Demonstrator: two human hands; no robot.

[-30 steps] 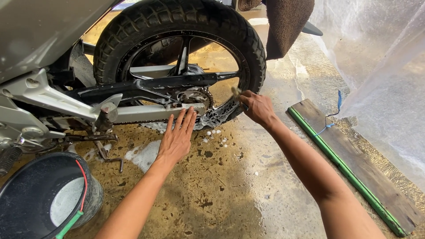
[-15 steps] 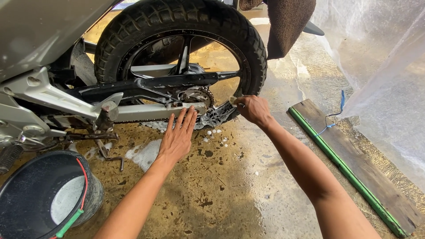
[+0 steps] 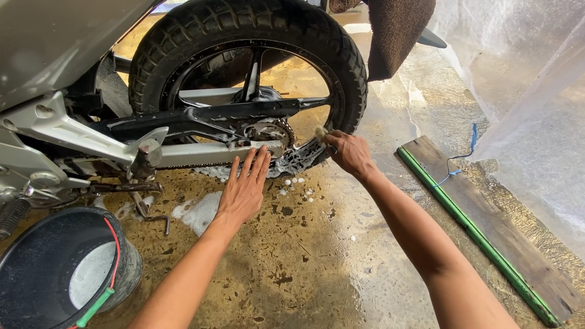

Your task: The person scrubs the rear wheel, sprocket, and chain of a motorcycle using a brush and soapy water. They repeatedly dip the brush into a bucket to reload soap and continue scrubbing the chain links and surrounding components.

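From the head view, the left hand (image 3: 244, 190) lies flat with fingers spread, fingertips touching the silver swingarm (image 3: 201, 154) below the sprocket (image 3: 268, 130), while the right hand (image 3: 348, 152) grips a small brush (image 3: 321, 133) against the rear wheel (image 3: 341, 79), a black bucket (image 3: 58, 268) standing nearby.

One camera only — worn on the head, it looked down and forward from close above the wet floor (image 3: 341, 268), facing the motorcycle's rear wheel (image 3: 244, 36) at arm's reach.
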